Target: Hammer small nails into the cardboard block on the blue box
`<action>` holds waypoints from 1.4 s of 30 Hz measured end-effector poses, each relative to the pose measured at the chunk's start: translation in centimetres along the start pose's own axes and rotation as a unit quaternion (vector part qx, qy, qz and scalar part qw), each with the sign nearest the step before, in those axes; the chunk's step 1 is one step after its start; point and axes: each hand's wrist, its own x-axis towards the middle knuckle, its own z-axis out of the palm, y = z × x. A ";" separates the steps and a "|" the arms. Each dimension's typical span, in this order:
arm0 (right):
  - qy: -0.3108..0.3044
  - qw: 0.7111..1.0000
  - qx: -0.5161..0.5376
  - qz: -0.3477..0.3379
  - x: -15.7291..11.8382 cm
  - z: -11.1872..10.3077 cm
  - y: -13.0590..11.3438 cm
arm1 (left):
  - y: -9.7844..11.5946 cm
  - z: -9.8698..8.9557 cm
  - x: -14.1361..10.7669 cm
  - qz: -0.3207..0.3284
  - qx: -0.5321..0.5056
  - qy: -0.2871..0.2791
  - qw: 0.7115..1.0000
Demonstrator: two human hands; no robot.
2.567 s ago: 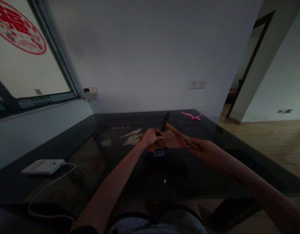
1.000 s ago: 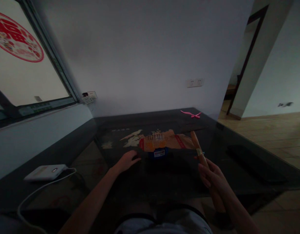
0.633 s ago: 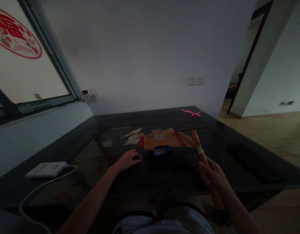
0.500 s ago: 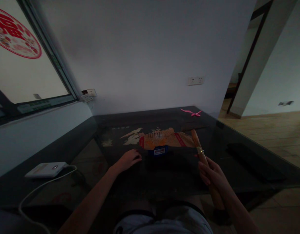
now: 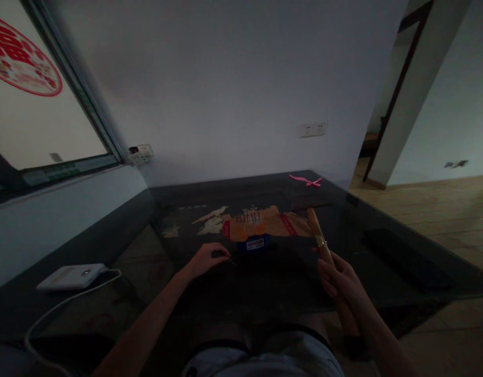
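Note:
My right hand [image 5: 339, 275] is wrapped round a light-brown wooden stick [image 5: 317, 230] with a shiny gold-coloured band. The stick slants from the middle of the table down past the near edge, its lower part partly behind my hand and forearm. My left hand [image 5: 210, 259] is closed in a pinch just above the table; a thin pale sliver [image 5: 232, 262] sticks out from its fingertips, too small to name. Between my hands, farther back, lies a crumpled orange-brown wrapper [image 5: 261, 222] with red bands. A small blue box [image 5: 254, 244] with a white label sits against its near side.
A white power bank [image 5: 72, 276] with a white cable lies on the dark glossy table [image 5: 241, 293] at left. A long black object [image 5: 406, 259] is at right. A pink ribbon [image 5: 306, 181] lies near the back edge, below a wall socket [image 5: 313, 129].
My left hand's fingers have come together in a pinch, and a thin pale sliver now shows at their tips. My right hand still holds the stick in nearly the same position.

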 end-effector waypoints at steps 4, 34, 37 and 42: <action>-0.005 1.000 0.001 -0.003 0.0 -0.1 0.0 | 0.7 0.1 0.1 -0.016 -0.040 -0.010 0.999; -0.007 1.000 -0.011 -0.001 0.0 -0.1 0.1 | 8.7 0.3 13.7 0.089 0.010 0.247 0.965; -0.013 1.000 -0.016 0.001 0.0 0.0 0.1 | 8.2 0.9 13.7 0.092 0.017 0.237 0.967; -0.004 1.000 -0.021 -0.003 -0.1 0.3 -0.2 | 8.2 0.5 13.5 0.104 -0.005 0.197 0.975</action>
